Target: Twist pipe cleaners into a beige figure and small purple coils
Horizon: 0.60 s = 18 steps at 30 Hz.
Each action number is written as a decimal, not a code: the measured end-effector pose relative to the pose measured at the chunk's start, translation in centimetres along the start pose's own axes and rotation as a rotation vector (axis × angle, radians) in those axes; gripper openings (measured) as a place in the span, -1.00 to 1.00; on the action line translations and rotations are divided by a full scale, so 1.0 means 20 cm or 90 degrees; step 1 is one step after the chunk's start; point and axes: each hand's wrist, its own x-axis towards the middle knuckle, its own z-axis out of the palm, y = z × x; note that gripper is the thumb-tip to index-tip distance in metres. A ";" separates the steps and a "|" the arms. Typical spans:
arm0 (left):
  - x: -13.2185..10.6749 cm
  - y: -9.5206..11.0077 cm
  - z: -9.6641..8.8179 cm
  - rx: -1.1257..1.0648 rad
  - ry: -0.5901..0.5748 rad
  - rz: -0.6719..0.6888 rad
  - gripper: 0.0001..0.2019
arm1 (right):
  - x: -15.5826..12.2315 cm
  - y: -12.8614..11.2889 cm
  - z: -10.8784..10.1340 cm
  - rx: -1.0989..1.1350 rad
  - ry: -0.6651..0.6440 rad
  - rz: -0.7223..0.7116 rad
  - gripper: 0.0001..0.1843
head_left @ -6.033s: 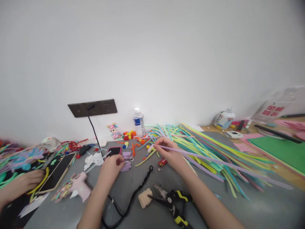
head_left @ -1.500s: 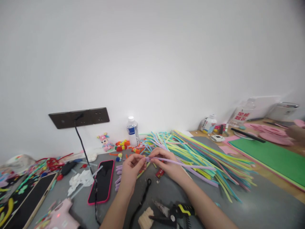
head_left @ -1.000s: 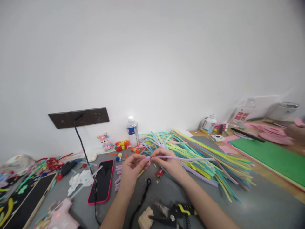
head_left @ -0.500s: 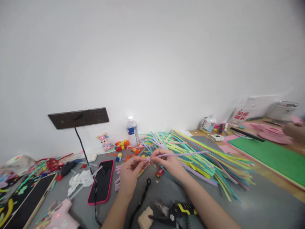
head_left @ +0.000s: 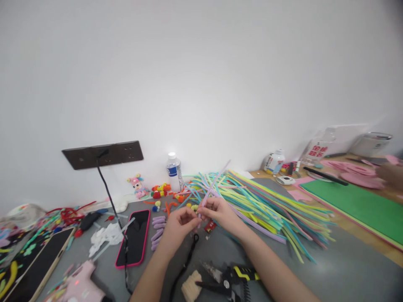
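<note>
A light purple pipe cleaner (head_left: 215,184) slants up and to the right from between my fingers. My right hand (head_left: 222,216) pinches it near its lower end. My left hand (head_left: 181,228) is closed at that same lower end, thumb and forefinger together; its fingertips touch the pipe cleaner. Several short folded purple pipe cleaner pieces (head_left: 158,233) lie in a column just left of my left hand. Behind my right hand spreads a big pile of long pastel pipe cleaners (head_left: 261,205). A small red packet (head_left: 210,226) lies below my right fingers.
Pliers with yellow-black handles (head_left: 226,284) and a wooden block (head_left: 192,286) lie between my forearms. A pink-cased phone (head_left: 134,239), black cable (head_left: 108,188), pink glue gun (head_left: 83,283) and water bottle (head_left: 175,173) stand around. A person's blurred hand (head_left: 392,174) is at far right, by green sheets (head_left: 355,205).
The purple pipe cleaner has swung from nearly level, pointing right, to steeply upright. My left hand has turned and shifted slightly right, uncovering more short purple pieces.
</note>
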 end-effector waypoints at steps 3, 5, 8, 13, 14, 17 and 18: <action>-0.01 0.00 -0.01 -0.037 -0.010 -0.041 -0.69 | -0.01 0.00 0.00 -0.003 -0.021 0.006 -0.56; -0.02 0.01 -0.01 -0.057 -0.026 -0.080 -0.67 | -0.01 -0.01 0.01 -0.014 -0.019 -0.002 -0.56; -0.03 0.03 -0.01 -0.111 -0.050 -0.155 -0.67 | -0.02 -0.03 0.01 -0.036 -0.020 -0.022 -0.56; -0.04 0.03 -0.02 -0.157 -0.068 -0.211 -0.65 | -0.02 -0.03 0.01 -0.063 -0.029 -0.049 -0.55; -0.04 0.03 -0.02 -0.160 -0.065 -0.214 -0.65 | -0.02 -0.02 0.01 -0.068 -0.025 -0.055 -0.55; -0.04 0.03 -0.02 -0.170 -0.062 -0.219 -0.66 | -0.02 -0.01 0.01 -0.082 -0.013 -0.074 -0.58; -0.04 0.03 -0.01 -0.174 -0.062 -0.218 -0.66 | -0.02 -0.01 0.01 -0.084 -0.008 -0.082 -0.60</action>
